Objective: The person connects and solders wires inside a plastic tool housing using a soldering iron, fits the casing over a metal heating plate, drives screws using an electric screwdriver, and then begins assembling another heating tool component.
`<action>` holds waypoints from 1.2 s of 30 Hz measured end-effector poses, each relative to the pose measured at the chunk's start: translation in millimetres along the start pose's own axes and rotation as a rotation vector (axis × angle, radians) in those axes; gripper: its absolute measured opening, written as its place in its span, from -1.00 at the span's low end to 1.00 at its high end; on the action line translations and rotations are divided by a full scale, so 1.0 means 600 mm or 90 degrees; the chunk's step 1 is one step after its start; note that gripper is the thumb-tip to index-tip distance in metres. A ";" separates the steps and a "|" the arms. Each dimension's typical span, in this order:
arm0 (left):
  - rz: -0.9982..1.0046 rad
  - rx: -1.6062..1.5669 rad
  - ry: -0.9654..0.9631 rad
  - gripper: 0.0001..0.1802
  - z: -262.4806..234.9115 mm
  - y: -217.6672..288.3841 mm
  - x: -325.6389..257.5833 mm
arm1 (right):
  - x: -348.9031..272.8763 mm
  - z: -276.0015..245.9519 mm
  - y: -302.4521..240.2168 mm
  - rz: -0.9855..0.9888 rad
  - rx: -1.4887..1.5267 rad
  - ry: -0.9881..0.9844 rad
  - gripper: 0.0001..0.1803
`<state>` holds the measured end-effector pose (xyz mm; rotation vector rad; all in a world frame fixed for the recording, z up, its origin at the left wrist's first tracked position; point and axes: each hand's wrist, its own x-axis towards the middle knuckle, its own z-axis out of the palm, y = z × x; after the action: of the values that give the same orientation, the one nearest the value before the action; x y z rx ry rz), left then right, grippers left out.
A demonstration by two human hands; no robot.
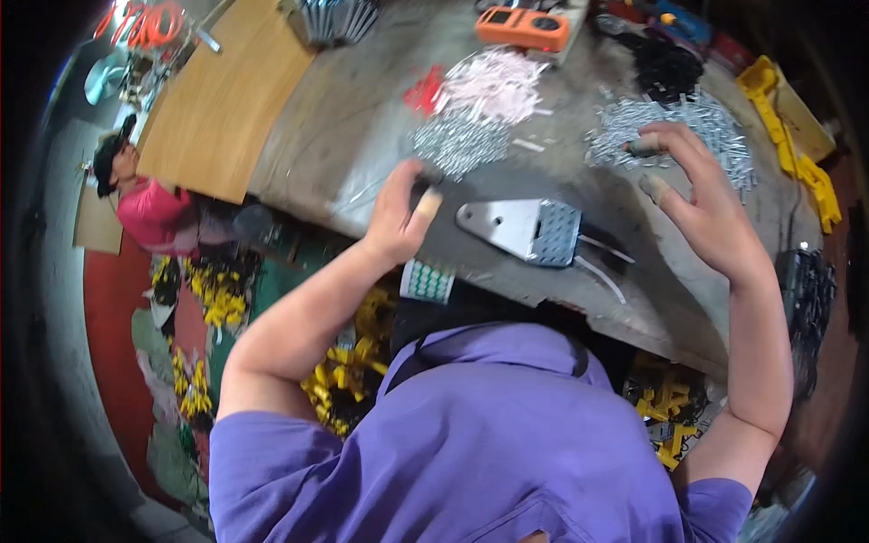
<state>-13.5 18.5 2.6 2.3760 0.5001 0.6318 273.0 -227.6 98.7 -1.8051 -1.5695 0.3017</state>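
My left hand [403,215] hovers at the near left edge of a pile of small silver metal pieces [462,143], thumb and index finger apart, with nothing visible between them. My right hand [706,201] is over a wider heap of short silver pins [724,136], fingers curved and thumb apart. Coverings wrap some fingertips on both hands. Between the hands lies a tapered silver metal plate [505,226] with a perforated blue-grey block [557,233] at its right end. Two thin white strips [602,276] stick out from that block.
Pale pink strips [496,83] and red pieces [422,90] lie beyond the silver pile. An orange meter [522,29] stands at the back. Black parts [668,68] and yellow parts [786,136] sit far right. A person in pink [156,213] is at the left.
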 end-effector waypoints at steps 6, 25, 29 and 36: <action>0.268 0.193 -0.245 -0.28 -0.051 0.010 0.003 | -0.039 0.029 0.007 0.073 -0.066 -0.015 -0.66; 0.404 0.199 -0.284 -0.59 -0.022 -0.030 -0.027 | 0.312 0.300 -0.152 -0.230 0.069 -0.282 -0.75; 0.407 0.171 -0.270 -0.57 -0.026 -0.035 -0.014 | 0.394 0.346 -0.155 -0.186 -0.003 -0.292 -0.69; 0.302 0.092 -0.363 -0.50 -0.121 -0.054 -0.003 | 0.442 0.376 -0.158 -0.118 -0.121 -0.367 -0.50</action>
<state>-61.0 75.7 31.3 2.6758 -0.2811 0.0848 127.3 101.3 69.5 -1.7874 -2.2119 0.6451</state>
